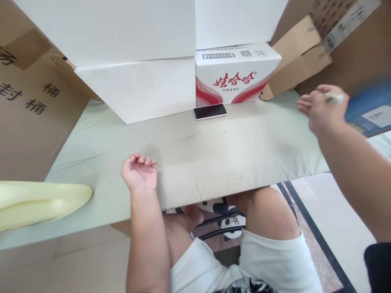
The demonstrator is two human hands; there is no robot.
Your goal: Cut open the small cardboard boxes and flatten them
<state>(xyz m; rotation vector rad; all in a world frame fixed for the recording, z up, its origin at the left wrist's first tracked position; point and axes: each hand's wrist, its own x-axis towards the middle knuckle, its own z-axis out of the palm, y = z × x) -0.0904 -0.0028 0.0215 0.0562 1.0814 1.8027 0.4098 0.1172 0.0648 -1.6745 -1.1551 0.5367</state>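
My left hand (141, 173) rests palm up on the pale cloth-covered table (183, 162). Its fingers curl loosely, and nothing lies in the palm. Raised over the table's right end, my right hand (325, 106) is closed around a small whitish object (334, 98), too blurred to name. Beyond both hands lies a smartphone (210, 112) with a dark screen, close to the front of a white and red drinking-water carton (235, 79).
Plain white boxes (146, 87) are stacked at the back. A large brown carton (27, 97) and a glossy pale yellow object (42, 203) are at left. On the right stand an opened cardboard box (296, 57) and a blue box (372, 106).
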